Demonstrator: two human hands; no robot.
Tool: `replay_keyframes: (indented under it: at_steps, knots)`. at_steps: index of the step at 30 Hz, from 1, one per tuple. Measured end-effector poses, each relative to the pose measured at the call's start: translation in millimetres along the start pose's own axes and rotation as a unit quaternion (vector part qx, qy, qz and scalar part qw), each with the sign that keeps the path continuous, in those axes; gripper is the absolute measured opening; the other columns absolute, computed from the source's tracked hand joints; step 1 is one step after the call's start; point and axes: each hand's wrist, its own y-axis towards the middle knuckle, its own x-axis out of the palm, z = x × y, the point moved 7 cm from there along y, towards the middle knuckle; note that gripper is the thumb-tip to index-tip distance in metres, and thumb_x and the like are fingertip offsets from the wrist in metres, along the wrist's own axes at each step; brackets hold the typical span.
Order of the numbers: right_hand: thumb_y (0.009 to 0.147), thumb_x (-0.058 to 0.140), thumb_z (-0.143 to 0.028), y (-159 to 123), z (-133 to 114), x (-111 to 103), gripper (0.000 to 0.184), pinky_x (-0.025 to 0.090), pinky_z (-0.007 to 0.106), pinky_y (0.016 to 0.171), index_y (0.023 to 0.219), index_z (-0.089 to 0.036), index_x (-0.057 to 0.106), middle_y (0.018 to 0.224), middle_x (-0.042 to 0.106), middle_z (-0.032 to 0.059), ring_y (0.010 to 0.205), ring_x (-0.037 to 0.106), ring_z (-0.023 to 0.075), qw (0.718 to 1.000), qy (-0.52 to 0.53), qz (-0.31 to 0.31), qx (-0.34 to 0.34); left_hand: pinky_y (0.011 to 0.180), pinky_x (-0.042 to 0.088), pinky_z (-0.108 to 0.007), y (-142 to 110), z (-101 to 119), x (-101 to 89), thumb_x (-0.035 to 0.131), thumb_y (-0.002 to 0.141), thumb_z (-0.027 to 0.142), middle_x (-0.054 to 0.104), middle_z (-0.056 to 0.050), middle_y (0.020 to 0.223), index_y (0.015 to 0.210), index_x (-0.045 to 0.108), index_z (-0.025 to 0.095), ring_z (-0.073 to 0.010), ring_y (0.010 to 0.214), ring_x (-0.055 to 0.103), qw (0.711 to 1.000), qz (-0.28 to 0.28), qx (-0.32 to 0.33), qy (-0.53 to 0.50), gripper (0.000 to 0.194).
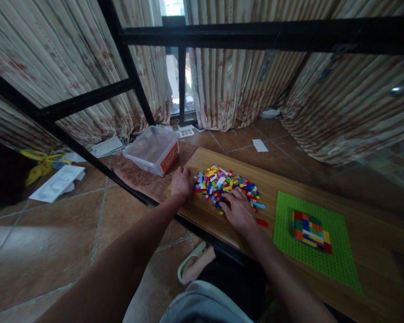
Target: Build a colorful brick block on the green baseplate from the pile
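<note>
A heap of small coloured bricks (227, 183) lies on the wooden table (283, 179). My left hand (182, 181) rests at the heap's left edge with its fingers curled, knuckles up; what it holds, if anything, is hidden. My right hand (238, 208) lies palm down on the heap's near side, fingers bent into the bricks. A single red brick (261, 222) sits just right of that hand. Further right lies a green baseplate (336, 260) carrying a low block of coloured bricks (310, 231).
A clear plastic box (153, 149) with an orange label stands on a brown mat at the table's far left. Black metal frame bars (87, 96) cross above and along the table's edge. Papers, a white tray (57, 183) and striped curtains surround the tiled floor.
</note>
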Motion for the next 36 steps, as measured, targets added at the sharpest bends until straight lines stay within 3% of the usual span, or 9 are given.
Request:
replay_keyframes:
  at_steps: [10,19,22,28,36]
  knots:
    - [0.082,0.063,-0.029,-13,20,-16,0.017,0.045,0.041,0.088,0.096,-0.019,0.065,0.099,0.063,0.0091,0.100,0.055,0.0265,0.999,0.036,0.024,0.024,0.092,0.045,-0.036,-1,0,-0.2,0.046,0.086,0.015,0.058,-0.012,0.110,0.106,0.063,0.016,-0.0245,0.105,0.057,1.000,0.002,0.002,0.000,0.026]
    - [0.084,0.057,-0.021,-19,17,-14,0.005,0.043,0.033,0.079,0.084,-0.021,0.061,0.085,0.065,0.0047,0.084,0.058,0.0212,0.992,0.103,0.056,0.034,0.090,0.046,-0.035,2,-2,2.6,0.046,0.085,0.015,0.059,-0.012,0.108,0.105,0.064,0.016,-0.0250,0.102,0.058,1.000,0.016,0.012,0.011,0.027]
    - [0.086,0.051,-0.017,-19,11,-14,0.015,0.042,0.031,0.075,0.076,-0.022,0.060,0.078,0.064,0.0034,0.079,0.058,0.0198,0.991,0.110,0.064,0.030,0.089,0.046,-0.035,3,-3,3.0,0.046,0.084,0.014,0.060,-0.012,0.107,0.106,0.064,0.016,-0.0254,0.101,0.059,0.999,0.027,0.023,0.011,0.029]
    - [0.087,0.050,-0.012,-24,5,-21,0.017,0.043,0.030,0.079,0.083,-0.021,0.063,0.085,0.067,0.0043,0.084,0.059,0.0196,0.987,0.116,0.098,0.051,0.087,0.047,-0.036,7,-4,3.9,0.046,0.083,0.015,0.060,-0.013,0.108,0.107,0.064,0.015,-0.0266,0.100,0.059,0.999,0.041,0.028,0.013,0.030]
    - [0.090,0.050,-0.014,-51,3,-24,0.018,0.045,0.031,0.080,0.084,-0.021,0.066,0.087,0.069,0.0045,0.086,0.060,0.0189,0.978,0.141,0.132,0.079,0.085,0.048,-0.037,6,-3,2.1,0.046,0.083,0.016,0.060,-0.014,0.108,0.105,0.065,0.014,-0.0276,0.100,0.060,0.999,0.040,0.023,0.023,0.030]
